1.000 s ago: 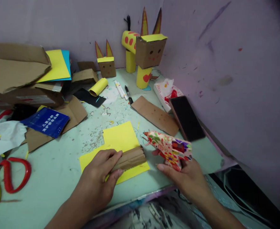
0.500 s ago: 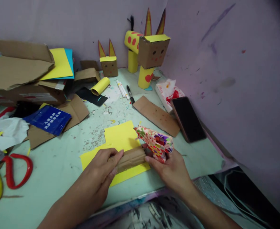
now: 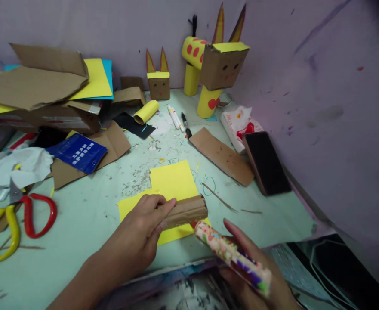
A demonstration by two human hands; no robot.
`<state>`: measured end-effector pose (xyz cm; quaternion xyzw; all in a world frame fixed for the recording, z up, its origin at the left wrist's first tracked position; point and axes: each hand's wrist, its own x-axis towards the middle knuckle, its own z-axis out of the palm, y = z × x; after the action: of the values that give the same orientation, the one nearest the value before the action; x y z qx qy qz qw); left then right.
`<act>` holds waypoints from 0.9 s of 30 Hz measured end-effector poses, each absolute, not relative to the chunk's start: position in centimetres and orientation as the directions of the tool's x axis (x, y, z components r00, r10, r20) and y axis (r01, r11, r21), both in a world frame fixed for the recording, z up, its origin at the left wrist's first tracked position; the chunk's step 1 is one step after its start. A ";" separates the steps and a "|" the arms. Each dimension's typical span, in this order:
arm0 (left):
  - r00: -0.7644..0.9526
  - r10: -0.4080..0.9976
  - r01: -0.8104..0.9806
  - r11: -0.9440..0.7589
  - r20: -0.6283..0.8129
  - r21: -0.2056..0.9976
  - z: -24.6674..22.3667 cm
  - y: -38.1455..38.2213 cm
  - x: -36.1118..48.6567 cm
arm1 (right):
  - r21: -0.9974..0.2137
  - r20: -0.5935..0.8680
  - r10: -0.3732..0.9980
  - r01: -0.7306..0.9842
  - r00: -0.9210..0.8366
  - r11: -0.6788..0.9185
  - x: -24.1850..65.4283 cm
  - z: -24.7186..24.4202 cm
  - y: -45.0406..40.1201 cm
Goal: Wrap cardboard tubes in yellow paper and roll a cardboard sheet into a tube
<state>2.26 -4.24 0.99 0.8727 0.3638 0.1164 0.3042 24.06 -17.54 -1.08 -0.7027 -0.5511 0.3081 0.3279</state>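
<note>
A rolled cardboard tube (image 3: 188,209) lies over yellow paper (image 3: 173,175), its left end gripped by my left hand (image 3: 146,224). My right hand (image 3: 254,262) is closed around a flower-patterned glue gun (image 3: 231,256). The gun's reddish tip points up and left, close to the lower side of the tube near its right end; whether it touches I cannot tell. The gun's handle and some right-hand fingers are hidden behind its body.
Red-and-yellow scissors (image 3: 28,219) lie at left, near a blue packet (image 3: 79,153). A flat cardboard strip (image 3: 223,156) and a phone (image 3: 267,163) lie at right. Behind stand a yellow-and-cardboard animal figure (image 3: 223,66), a small cardboard head (image 3: 159,87) and a yellow tube (image 3: 146,112).
My right hand has left the tube's right end and moved down and right, turning the glue gun toward the tube's lower side. My left hand keeps its grip. The view has shifted slightly.
</note>
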 end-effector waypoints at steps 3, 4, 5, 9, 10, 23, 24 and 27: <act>0.701 0.713 0.560 -0.547 -0.004 0.622 1.1 -4.2 2.4 | -0.756 -0.044 0.999 0.652 0.027 -0.050 23.7 -2.8 -17.8; 0.699 0.715 0.558 -0.545 0.000 0.625 1.1 -4.2 2.4 | -0.742 -0.002 1.000 0.670 -0.031 0.020 23.6 -3.4 -17.7; 0.697 0.717 0.558 -0.542 -0.001 0.629 1.1 -4.3 2.4 | -0.721 0.052 0.996 0.687 -0.077 0.091 23.5 -4.1 -17.6; 0.690 0.724 0.566 -0.522 -0.019 0.638 1.0 -4.3 2.5 | -0.576 0.249 0.956 0.769 -0.157 0.276 22.8 -5.0 -17.0; 0.688 0.725 0.569 -0.519 -0.024 0.638 1.0 -4.3 2.5 | -0.542 0.265 0.947 0.784 -0.183 0.304 22.7 -4.6 -16.8; 0.688 0.725 0.560 -0.502 -0.032 0.659 0.9 -4.2 2.6 | -0.348 0.168 0.897 0.827 -0.409 0.442 22.1 -1.4 -15.2; 0.687 0.725 0.561 -0.499 -0.036 0.661 0.9 -4.2 2.6 | -0.339 0.166 0.899 0.832 -0.406 0.438 22.2 -1.5 -15.4; 0.686 0.725 0.565 -0.481 -0.059 0.671 0.8 -4.2 2.5 | -0.318 0.171 0.897 0.839 -0.407 0.441 22.3 -1.7 -15.7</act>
<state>2.50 -4.21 0.83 0.8525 0.3782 0.1171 0.3413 22.26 -15.68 -1.73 -0.5207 -0.8337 0.0911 0.1597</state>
